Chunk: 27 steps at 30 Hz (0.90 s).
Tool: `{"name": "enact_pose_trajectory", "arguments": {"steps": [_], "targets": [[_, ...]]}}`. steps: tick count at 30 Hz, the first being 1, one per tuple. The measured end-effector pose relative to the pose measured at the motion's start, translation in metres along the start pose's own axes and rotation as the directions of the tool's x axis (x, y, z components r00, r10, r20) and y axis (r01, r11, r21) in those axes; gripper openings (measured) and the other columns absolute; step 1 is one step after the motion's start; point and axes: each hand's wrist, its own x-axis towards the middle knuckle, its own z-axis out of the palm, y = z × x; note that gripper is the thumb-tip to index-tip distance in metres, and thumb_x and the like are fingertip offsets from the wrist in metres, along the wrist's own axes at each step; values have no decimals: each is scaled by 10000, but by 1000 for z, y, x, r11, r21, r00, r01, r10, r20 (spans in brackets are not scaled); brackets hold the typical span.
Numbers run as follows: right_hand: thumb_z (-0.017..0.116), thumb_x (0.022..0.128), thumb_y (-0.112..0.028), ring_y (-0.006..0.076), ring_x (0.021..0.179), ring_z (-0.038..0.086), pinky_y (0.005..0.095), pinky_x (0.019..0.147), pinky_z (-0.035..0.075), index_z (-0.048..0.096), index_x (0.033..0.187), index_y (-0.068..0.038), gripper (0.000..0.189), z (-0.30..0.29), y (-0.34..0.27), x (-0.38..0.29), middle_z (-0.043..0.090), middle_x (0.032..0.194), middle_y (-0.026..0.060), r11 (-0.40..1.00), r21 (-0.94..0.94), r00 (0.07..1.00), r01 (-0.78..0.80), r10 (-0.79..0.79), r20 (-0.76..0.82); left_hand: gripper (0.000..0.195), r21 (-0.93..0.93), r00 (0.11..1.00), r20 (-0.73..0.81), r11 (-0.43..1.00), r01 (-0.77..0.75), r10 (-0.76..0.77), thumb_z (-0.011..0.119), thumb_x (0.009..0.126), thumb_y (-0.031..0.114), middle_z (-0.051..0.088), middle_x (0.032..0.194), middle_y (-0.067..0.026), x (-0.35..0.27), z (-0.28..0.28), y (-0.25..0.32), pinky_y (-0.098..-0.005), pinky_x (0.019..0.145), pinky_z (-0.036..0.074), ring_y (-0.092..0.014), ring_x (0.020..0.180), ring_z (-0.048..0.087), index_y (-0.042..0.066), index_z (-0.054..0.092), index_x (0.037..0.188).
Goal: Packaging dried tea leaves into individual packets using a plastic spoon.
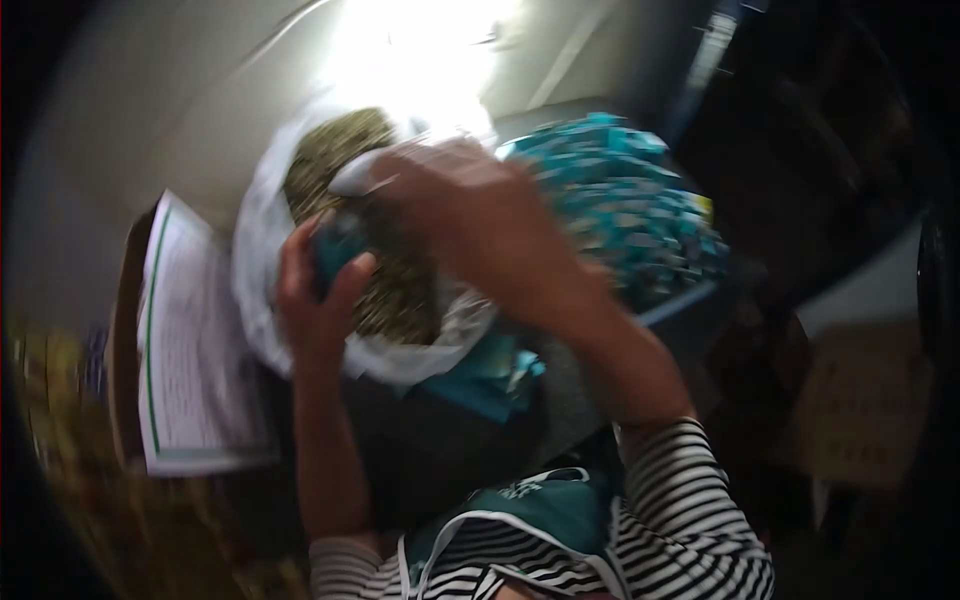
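Observation:
A white plastic bag point(259, 247), rolled open, holds a heap of dry greenish-brown plant material point(405, 300). Over its left part, my left hand point(319, 285) grips a small dark teal packet between thumb and fingers. My right hand point(465, 195), blurred by motion, is above the bag with its fingers closed on a white scoop-like tool point(356, 176); the tool's exact kind cannot be told. Just right of the bag, many teal packets point(637, 217) are heaped in a tray or bin point(679, 304). More teal packets point(487, 375) lie at the bag's near edge.
Printed papers with a green border line point(199, 352) stand in a brown cardboard holder point(127, 337) at the left. A cardboard box point(862, 397) is at the far right. Yellowish items point(112, 480), blurred, fill the lower left. A bright light shines at the top.

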Motion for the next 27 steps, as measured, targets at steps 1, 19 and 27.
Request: {"name": "enact_pose_trajectory", "arguments": {"steps": [1, 19, 27], "targets": [[605, 948, -121, 195, 733, 651, 310, 689, 518, 661, 1119, -62, 189, -23, -6, 2, 665, 871, 106, 956, 198, 973, -215, 194, 123, 624, -105, 996, -4, 991, 88, -89, 815, 780, 123, 622, 1050, -43, -4, -2, 17, -291, 887, 477, -162, 962, 590, 34, 520, 1323], [543, 951, -12, 156, 626, 572, 272, 607, 455, 647, 1002, 17, 119, -86, -39, -125, 647, 729, 75, 758, 492, 887, -429, 458, 68, 359, 143, 996, -40, 987, -70, 76, 465, 1025, 277, 676, 1046, -23, 26, -29, 27, -245, 776, 439, -69, 845, 529, 21, 655, 1190], [402, 1042, -158, 167, 722, 483, 307, 655, 417, 519, 1136, 7, 223, -169, -15, -219, 589, 813, 82, 912, 58, 748, -405, 367, -552, 390, 107, 969, 89, 966, -237, 228, 628, 960, 338, 651, 852, 11, 111, 59, 97, -220, 610, 443, -63, 720, 562, -4, 675, 1141]]}}
